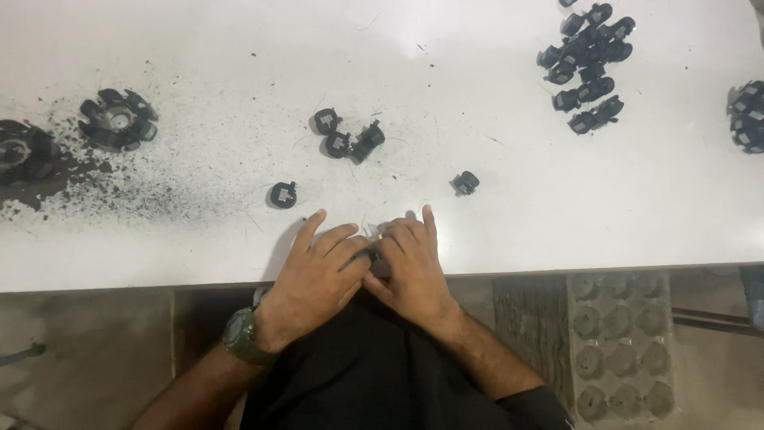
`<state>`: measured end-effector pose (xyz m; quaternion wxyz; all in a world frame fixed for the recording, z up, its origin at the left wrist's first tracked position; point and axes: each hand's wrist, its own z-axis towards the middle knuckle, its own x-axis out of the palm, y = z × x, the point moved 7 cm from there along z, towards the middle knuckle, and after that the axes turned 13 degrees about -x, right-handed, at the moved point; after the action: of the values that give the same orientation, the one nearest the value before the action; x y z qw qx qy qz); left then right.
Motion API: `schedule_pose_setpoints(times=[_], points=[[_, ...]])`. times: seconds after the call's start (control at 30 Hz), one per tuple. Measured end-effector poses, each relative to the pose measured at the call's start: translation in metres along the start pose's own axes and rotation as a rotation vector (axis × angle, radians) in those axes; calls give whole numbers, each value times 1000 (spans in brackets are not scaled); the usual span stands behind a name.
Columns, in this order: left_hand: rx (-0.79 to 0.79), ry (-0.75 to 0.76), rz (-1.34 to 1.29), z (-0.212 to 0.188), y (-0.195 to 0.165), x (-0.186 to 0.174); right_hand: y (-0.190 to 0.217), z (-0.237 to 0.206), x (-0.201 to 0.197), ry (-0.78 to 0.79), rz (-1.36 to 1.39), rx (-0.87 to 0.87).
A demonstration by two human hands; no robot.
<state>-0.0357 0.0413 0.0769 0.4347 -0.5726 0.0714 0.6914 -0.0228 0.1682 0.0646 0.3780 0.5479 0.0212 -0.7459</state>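
Observation:
My left hand (318,275) and my right hand (410,267) meet at the near edge of the white table (477,127). Between their fingers they pinch one small dark part (374,261), mostly hidden by my fingers. A dark watch (239,336) is on my left wrist. Just beyond the hands lie loose small black round parts: one (283,194) to the left, one (465,182) to the right, and a group of three (347,137) farther back.
A pile of several black parts (589,68) sits at the back right. Two larger black slotted rings (118,119) (20,151) lie at the left amid dark dust. Another ring (750,115) is at the right edge. A grey egg tray (621,346) lies below the table.

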Motion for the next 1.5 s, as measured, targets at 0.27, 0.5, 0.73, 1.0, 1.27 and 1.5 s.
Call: schedule_pose_setpoints(times=[0.27, 0.5, 0.73, 1.0, 1.27, 1.5], points=[[-131, -126, -60, -14, 13, -14, -8, -3, 2, -47, -39, 28], [-129, 15, -50, -1, 21, -9, -4, -1, 10, -41, 0, 29], [-105, 193, -108, 8, 18, 0, -4, -3, 5, -40, 46, 7], [79, 113, 54, 13, -4, -19, -3, 4, 2, 35, 73, 10], [-152, 10, 39, -8, 7, -16, -2, 2, 8, -14, -12, 50], [-288, -279, -172, -34, 13, -18, -7, -28, 1, -284, 4, -31]])
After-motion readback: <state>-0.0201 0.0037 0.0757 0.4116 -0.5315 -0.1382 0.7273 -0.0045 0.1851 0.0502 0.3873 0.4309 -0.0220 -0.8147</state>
